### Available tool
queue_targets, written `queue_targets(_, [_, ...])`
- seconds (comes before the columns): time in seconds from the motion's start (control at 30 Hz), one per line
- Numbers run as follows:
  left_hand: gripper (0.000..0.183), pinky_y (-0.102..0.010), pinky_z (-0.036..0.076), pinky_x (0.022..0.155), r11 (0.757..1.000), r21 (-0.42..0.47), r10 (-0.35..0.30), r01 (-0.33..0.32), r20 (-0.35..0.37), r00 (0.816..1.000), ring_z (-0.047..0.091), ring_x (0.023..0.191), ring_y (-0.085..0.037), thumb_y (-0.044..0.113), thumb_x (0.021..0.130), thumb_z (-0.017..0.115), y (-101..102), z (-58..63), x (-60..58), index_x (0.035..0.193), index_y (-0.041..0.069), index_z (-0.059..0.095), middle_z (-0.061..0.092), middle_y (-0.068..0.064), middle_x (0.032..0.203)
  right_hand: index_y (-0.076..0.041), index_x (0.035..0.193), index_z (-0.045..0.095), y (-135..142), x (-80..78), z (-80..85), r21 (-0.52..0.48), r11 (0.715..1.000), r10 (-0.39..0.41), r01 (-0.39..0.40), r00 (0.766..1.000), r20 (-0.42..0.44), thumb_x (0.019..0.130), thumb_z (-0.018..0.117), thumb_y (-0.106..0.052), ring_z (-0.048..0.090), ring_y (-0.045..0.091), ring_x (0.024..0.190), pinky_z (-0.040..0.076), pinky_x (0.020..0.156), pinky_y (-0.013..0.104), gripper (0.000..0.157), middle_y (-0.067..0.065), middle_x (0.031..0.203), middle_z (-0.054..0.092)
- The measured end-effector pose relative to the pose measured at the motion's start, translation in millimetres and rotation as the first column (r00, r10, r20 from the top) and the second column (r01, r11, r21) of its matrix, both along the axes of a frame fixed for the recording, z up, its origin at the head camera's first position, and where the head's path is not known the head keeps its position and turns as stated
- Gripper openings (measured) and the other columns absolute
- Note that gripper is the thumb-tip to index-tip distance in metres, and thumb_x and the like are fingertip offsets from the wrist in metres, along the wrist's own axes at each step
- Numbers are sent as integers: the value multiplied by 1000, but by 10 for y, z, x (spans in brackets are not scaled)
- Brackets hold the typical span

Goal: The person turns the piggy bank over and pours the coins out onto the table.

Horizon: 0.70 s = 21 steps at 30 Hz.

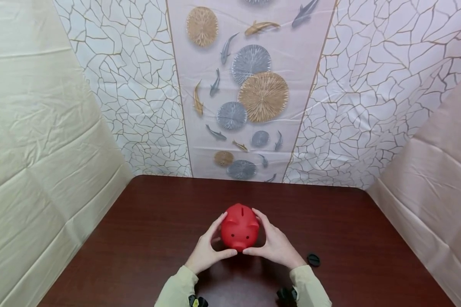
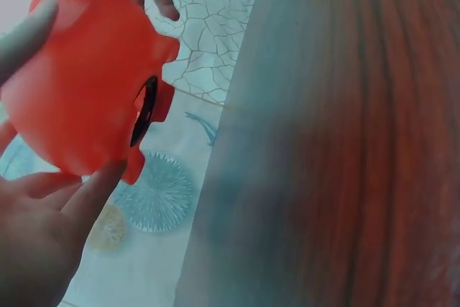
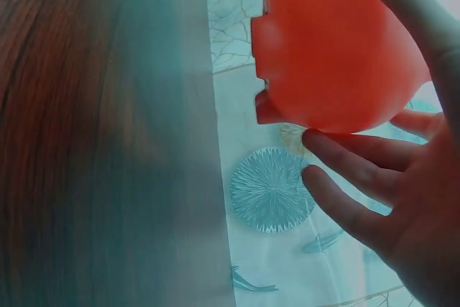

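A red piggy bank (image 1: 240,224) is held between both hands, its snout toward the person and the coin slot on top. My left hand (image 1: 207,252) grips its left side, thumb near the snout and fingers spread round the body. The right hand (image 1: 275,246) mirrors this grip on the other side. Both wrist views show the bank raised above the table, its short feet pointing down. On its underside, in the left wrist view, a dark-rimmed round opening (image 2: 144,111) shows between the feet.
A small round black plug (image 1: 313,259) with a bar across it lies on the dark brown table (image 1: 138,251), right of the right hand. A patterned cloth (image 1: 249,140) hangs behind the table. Pale cloth sheets stand along both sides.
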<state>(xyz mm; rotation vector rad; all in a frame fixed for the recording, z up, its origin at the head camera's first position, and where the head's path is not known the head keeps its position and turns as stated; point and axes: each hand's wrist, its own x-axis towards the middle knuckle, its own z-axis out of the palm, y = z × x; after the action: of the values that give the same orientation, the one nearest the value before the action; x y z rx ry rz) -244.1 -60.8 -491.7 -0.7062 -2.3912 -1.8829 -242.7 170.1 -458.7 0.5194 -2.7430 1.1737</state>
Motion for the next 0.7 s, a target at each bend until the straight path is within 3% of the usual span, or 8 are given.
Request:
queue_targets(0.23, [97,-34,51,100,996,22,93,-91,-91,992,45,136,-29,4,70,85,46,11,8,151,20,34,33,-9,158,-30,151,26,-52,11,-19,27,1000,2,2,991,-136,64,89,-42,53,23,126,53,94,49,108,3,142,51])
queue_targets(0.4, [94,-32,52,99,993,37,116,-111,-201,973,43,138,-26,7,70,85,35,25,26,150,19,37,32,-7,159,-26,152,24,-76,6,-33,55,998,11,3,968,-250,64,91,-36,52,26,128,53,95,49,112,6,144,48])
queue_targets(0.57, [90,-30,52,99,995,82,89,-63,-361,928,38,141,-11,10,73,84,-1,-4,18,149,15,37,31,-13,158,-24,154,20,-82,14,-29,29,999,45,-38,948,-315,64,91,-30,51,26,130,53,95,48,115,6,148,44])
queue_targets(0.7, [86,-25,47,103,993,117,70,-19,-451,890,33,142,-3,-2,73,81,1,137,102,147,3,38,29,-23,155,-24,155,15,-74,28,-18,-4,997,73,-79,944,-321,65,91,-25,54,26,125,56,92,43,118,7,149,43])
